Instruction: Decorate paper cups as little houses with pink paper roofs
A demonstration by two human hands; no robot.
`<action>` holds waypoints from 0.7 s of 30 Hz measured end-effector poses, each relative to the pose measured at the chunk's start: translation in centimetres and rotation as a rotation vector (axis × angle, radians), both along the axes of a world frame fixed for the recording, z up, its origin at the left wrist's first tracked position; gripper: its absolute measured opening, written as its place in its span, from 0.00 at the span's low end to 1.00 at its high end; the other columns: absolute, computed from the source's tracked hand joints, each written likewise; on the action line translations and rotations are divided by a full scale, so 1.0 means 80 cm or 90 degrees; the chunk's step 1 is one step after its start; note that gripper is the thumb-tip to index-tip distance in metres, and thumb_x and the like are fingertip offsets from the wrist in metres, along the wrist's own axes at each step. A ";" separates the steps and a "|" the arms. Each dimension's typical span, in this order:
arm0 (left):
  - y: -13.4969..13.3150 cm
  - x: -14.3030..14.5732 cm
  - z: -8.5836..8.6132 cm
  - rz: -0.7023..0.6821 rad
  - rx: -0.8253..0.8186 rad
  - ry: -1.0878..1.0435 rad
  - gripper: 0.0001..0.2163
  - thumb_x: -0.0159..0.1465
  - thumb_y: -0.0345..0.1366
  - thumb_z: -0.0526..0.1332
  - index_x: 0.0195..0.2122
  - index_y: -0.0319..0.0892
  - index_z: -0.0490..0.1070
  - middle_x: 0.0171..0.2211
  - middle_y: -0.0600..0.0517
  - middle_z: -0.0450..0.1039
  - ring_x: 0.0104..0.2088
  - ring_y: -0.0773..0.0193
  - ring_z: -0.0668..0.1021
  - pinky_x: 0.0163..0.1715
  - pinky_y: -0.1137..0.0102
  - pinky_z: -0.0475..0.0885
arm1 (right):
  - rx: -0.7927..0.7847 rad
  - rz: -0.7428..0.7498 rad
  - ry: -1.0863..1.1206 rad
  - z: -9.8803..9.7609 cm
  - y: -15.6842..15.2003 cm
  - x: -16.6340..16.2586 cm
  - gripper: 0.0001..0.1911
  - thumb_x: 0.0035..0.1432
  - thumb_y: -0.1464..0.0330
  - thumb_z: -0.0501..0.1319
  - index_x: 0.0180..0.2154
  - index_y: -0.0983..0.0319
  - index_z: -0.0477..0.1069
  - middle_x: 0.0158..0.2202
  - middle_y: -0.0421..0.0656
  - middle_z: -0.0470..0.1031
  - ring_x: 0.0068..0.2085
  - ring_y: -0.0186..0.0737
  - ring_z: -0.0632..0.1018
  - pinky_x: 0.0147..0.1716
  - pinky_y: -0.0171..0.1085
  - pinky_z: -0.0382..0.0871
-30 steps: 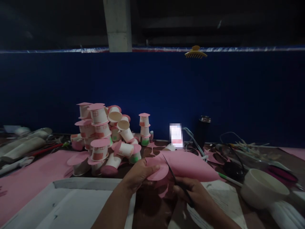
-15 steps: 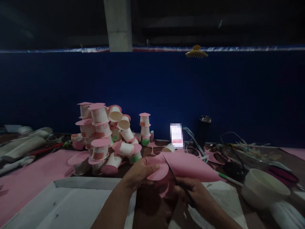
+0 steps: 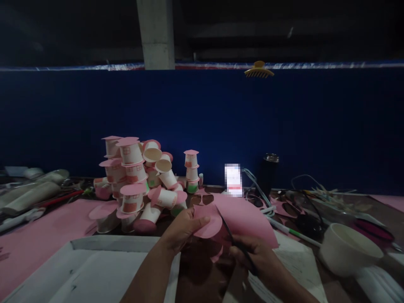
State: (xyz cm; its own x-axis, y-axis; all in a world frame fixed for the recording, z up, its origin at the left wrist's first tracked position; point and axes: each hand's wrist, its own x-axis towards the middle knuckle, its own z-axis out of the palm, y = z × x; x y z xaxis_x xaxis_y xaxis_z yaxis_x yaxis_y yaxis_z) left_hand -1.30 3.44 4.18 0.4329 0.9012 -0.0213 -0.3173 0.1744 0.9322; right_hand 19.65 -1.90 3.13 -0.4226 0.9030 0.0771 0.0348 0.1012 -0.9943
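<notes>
My left hand (image 3: 183, 229) pinches a sheet of pink paper (image 3: 246, 216), its thumb pressed on a rounded part at the sheet's left end. In my right hand (image 3: 252, 252) is a pair of dark scissors (image 3: 227, 229). Their blades point up and away, against the paper beside the rounded edge. The larger part of the sheet fans out to the right, behind the scissors. Below the blades hangs a small pink strip (image 3: 217, 253). My fingers partly hide the scissor handles.
Stacked paper cups with pink tops (image 3: 132, 198) stand at the left, beside a white tray (image 3: 116, 243). To the right are a cream bowl (image 3: 350, 248), a black bottle (image 3: 269, 174) and a printed sheet (image 3: 296, 256). A lit phone (image 3: 233, 180) leans at the back.
The pink sheet has turned in my left hand; its right part now curves farther down, uncovering a green-and-white stick. The scissors stay almost in place.
</notes>
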 end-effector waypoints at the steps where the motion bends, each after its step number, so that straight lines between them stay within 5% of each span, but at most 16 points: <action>1: 0.001 0.001 0.000 0.004 0.007 -0.016 0.20 0.52 0.37 0.70 0.44 0.35 0.73 0.33 0.45 0.79 0.33 0.57 0.80 0.33 0.68 0.73 | -0.001 -0.005 0.000 -0.002 0.000 0.001 0.20 0.55 0.55 0.64 0.44 0.60 0.78 0.33 0.41 0.78 0.35 0.39 0.76 0.34 0.32 0.68; 6: 0.004 0.014 -0.004 0.129 -0.017 -0.103 0.21 0.50 0.37 0.71 0.45 0.38 0.73 0.32 0.50 0.78 0.25 0.66 0.77 0.27 0.72 0.72 | 0.005 -0.113 -0.025 -0.011 0.006 0.004 0.18 0.52 0.56 0.66 0.41 0.61 0.79 0.21 0.36 0.70 0.22 0.29 0.66 0.23 0.29 0.63; 11: -0.007 0.054 -0.013 0.264 -0.193 -0.303 0.13 0.53 0.37 0.70 0.37 0.40 0.72 0.27 0.54 0.76 0.21 0.70 0.74 0.20 0.75 0.70 | 0.013 -0.179 -0.012 -0.012 0.012 0.002 0.21 0.51 0.54 0.66 0.41 0.62 0.79 0.17 0.35 0.66 0.19 0.29 0.63 0.20 0.29 0.61; 16: -0.022 0.083 -0.022 0.249 -0.269 -0.330 0.12 0.53 0.35 0.69 0.36 0.40 0.70 0.29 0.50 0.78 0.24 0.65 0.78 0.22 0.74 0.71 | 0.047 -0.152 0.024 -0.014 0.011 -0.003 0.21 0.51 0.55 0.66 0.42 0.61 0.78 0.29 0.41 0.76 0.32 0.39 0.73 0.31 0.34 0.68; 21: -0.025 0.088 -0.032 0.269 -0.220 -0.277 0.14 0.52 0.40 0.70 0.35 0.39 0.70 0.26 0.51 0.77 0.23 0.67 0.77 0.23 0.74 0.71 | 0.031 -0.152 0.003 -0.018 0.011 -0.006 0.21 0.50 0.54 0.66 0.40 0.62 0.79 0.26 0.39 0.74 0.30 0.39 0.72 0.29 0.33 0.67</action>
